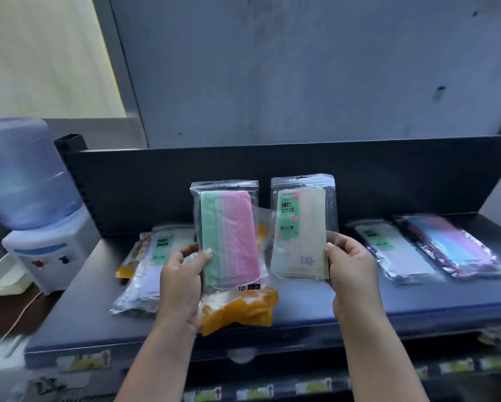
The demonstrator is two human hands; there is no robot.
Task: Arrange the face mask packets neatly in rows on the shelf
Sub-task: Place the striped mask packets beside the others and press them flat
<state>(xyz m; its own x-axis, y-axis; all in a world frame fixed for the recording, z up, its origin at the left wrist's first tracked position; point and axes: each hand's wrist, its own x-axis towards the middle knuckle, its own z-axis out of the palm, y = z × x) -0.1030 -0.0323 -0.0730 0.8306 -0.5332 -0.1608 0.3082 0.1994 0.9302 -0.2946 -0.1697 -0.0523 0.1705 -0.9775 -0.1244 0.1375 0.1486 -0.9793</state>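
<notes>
My left hand (182, 274) holds a clear packet of green-and-pink masks (229, 236) upright above the dark shelf (301, 303). My right hand (349, 265) grips a beige packet labelled FACE MASK (301, 227) by its lower right edge, also upright. Under my left hand lies a loose pile: an orange packet (237, 311) and pale packets (148, 271). Two packets lie flat side by side at the right, a pale one (400, 250) and a blue-pink one (458, 245).
A water dispenser (40, 242) with a blue bottle (23, 175) stands left of the shelf, beside a cream tray (0, 280). The shelf's dark back panel (156, 181) rises behind the packets. Price labels (84, 362) line the front edge; lower shelves sit beneath.
</notes>
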